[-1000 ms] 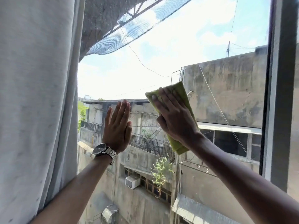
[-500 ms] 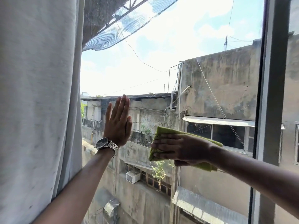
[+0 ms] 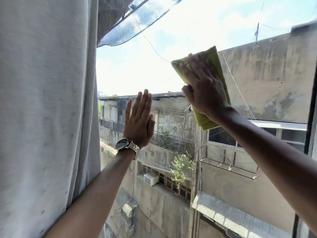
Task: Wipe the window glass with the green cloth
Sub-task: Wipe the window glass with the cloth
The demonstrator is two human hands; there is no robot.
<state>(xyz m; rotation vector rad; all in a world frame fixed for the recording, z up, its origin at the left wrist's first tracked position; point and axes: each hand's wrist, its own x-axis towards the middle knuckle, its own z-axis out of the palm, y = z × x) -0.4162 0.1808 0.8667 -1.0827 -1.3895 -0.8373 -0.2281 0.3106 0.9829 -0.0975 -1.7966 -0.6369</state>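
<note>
The window glass [image 3: 137, 69] fills the middle of the view, with grey buildings and sky beyond it. My right hand [image 3: 204, 88] presses a folded green cloth [image 3: 216, 60] flat against the glass at upper right, fingers pointing up and left. The cloth sticks out above the fingertips and below the wrist. My left hand [image 3: 139, 121] rests flat on the glass lower and to the left, fingers straight up and together, holding nothing. A metal wristwatch [image 3: 127, 146] sits on that wrist.
A grey curtain [image 3: 46, 109] hangs along the whole left side, beside my left forearm. The dark window frame [image 3: 309, 127] runs vertically at the right edge.
My right hand has swept the cloth up from below mid-pane to the upper right and turned from sideways to fingers-up. The left hand stays flat on the glass.
</note>
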